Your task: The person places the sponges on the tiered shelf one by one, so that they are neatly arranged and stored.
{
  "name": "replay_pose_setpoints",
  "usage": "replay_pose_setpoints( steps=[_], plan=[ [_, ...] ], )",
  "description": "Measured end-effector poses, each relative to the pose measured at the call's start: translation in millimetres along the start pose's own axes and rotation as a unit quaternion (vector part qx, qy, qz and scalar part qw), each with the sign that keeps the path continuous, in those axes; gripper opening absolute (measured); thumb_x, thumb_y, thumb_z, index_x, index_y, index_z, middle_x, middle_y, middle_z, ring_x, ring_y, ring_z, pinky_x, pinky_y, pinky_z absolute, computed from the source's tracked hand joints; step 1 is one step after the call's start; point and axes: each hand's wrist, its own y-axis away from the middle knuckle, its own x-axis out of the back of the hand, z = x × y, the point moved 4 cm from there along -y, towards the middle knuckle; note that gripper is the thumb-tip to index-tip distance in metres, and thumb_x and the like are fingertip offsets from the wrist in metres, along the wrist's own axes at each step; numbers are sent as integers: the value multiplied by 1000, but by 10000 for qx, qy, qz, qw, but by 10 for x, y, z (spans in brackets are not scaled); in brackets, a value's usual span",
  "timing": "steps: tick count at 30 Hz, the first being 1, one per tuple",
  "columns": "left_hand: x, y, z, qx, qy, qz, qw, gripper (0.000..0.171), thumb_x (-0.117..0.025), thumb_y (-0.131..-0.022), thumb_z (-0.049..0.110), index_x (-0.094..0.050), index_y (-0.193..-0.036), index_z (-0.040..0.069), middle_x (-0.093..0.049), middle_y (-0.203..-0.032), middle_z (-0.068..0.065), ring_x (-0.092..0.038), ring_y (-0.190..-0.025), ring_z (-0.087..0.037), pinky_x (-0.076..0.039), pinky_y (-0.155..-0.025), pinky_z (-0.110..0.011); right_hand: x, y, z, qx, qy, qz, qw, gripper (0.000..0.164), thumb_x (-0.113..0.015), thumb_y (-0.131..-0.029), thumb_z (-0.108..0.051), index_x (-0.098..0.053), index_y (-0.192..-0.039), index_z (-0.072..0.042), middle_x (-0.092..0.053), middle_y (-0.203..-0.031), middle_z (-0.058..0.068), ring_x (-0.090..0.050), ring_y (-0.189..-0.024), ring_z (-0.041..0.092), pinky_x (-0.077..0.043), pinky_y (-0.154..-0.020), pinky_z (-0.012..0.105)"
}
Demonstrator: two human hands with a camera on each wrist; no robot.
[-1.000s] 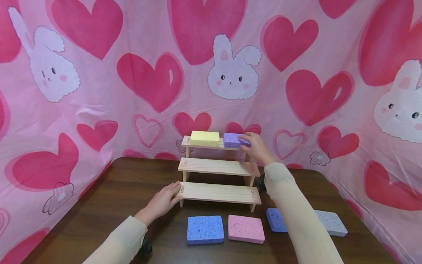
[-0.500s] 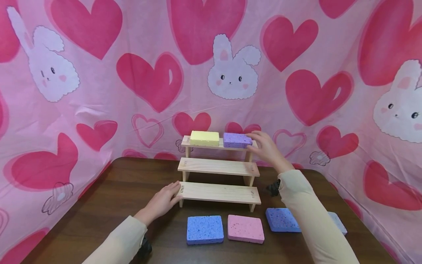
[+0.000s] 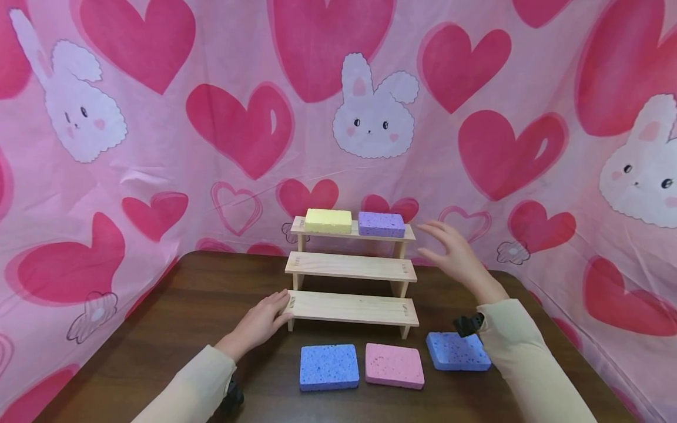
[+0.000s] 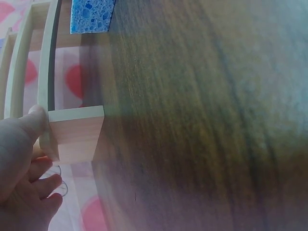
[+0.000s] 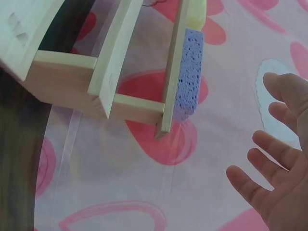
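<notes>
Right hand (image 3: 453, 252), spread and empty, hangs apart, right of the purple sponge (image 3: 381, 224) (long axis left to right); left hand (image 3: 259, 325) grips the 3-tier rack (image 3: 351, 307).

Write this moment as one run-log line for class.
left hand: grips bottom tier | right hand: empty, touching nothing | top tier: yellow sponge, purple sponge

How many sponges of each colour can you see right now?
Blue sponges: 2
Pink sponge: 1
Yellow sponge: 1
Purple sponge: 1
Total visible: 5
</notes>
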Motion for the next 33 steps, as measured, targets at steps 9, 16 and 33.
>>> replay_pose_setpoints(
  steps=[9, 16, 33],
  plan=[
    [-1, -1, 1, -19, 69, -30, 10000, 56, -64, -87, 27, -48, -133, 0, -41, -139, -16, -36, -127, -35, -33, -99, -50, 197, 355, 11, 49, 285, 18, 9996, 54, -76, -74, -7, -56, -124, -4, -48, -125, 21, -42, -114, 38, -38, -87, 60],
    [5, 5, 11, -144, 31, 67, 9999, 54, -65, -86, 24, -50, -130, -2, -43, -137, -17, -38, -125, -35, -34, -98, -50, 316, 594, 47, 39, 349, -64, 9994, 58, -78, -72, -7, -55, -125, -6, -49, -123, 20, -43, -113, 38, -38, -85, 62],
    [17, 13, 31, -118, 80, 17, 9999, 54, -66, -86, 24, -50, -130, -2, -43, -137, -17, -38, -125, -35, -34, -98, -50, 580, 1200, 280, -114, 423, 56, 9990, 71, -82, -63, -6, -53, -127, -5, -54, -116, 18, -43, -113, 15, -39, -95, 40]
  ],
)
